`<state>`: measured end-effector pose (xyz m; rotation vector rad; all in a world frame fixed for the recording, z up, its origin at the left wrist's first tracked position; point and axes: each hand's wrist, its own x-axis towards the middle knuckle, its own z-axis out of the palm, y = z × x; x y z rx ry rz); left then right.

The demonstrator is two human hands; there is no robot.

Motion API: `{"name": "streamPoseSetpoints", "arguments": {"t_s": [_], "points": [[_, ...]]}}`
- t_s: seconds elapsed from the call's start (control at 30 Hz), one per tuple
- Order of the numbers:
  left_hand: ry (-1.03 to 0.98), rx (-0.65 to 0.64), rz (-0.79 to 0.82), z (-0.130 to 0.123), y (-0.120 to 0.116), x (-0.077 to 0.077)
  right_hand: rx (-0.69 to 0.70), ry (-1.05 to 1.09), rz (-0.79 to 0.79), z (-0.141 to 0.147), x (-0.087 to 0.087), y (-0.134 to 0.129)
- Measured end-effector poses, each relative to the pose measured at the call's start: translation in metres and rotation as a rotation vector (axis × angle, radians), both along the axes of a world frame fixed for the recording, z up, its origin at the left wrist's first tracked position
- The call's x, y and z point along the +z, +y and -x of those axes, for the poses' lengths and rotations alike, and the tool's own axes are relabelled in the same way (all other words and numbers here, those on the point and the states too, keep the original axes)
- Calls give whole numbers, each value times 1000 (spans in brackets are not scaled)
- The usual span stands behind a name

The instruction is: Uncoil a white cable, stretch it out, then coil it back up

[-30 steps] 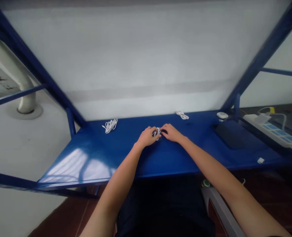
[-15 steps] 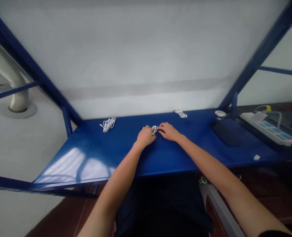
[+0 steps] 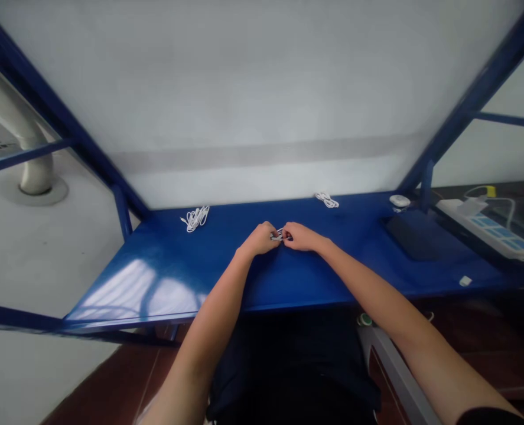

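A small bundle of white cable (image 3: 278, 235) is held over the middle of the blue table (image 3: 226, 260). My left hand (image 3: 262, 238) is closed around its left side. My right hand (image 3: 302, 237) pinches the bundle from the right, fingertips curled in. Much of the cable is hidden by the fingers. Farther left on the table lies a loosely coiled white cable (image 3: 196, 218), apart from my hands. Another coiled white cable (image 3: 327, 200) rests at the back edge, to the right.
On the right are a dark phone-like slab (image 3: 410, 236), a round white object (image 3: 399, 201), a small white piece (image 3: 465, 281) and a white power strip (image 3: 487, 227) with a plug in it. Blue frame posts (image 3: 122, 212) rise beside the table. A grey chair arm (image 3: 392, 369) is below.
My right hand has moved in closer to the left hand, and its fingers have closed on the cable bundle. The view has shifted slightly; the other cables stay put.
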<state>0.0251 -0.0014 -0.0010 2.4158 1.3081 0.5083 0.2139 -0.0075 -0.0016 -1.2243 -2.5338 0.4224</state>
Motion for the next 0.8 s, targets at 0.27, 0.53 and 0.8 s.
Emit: {"name": "streamPoseSetpoints", "arguments": {"t_s": [0.27, 0.53, 0.8], "points": [[2, -101, 60, 10, 5, 6, 86, -2, 25, -14, 7, 0], [-41, -114, 111, 14, 5, 10, 129, 46, 23, -25, 3, 3], [-45, -72, 109, 10, 3, 7, 82, 211, -14, -31, 4, 4]]}}
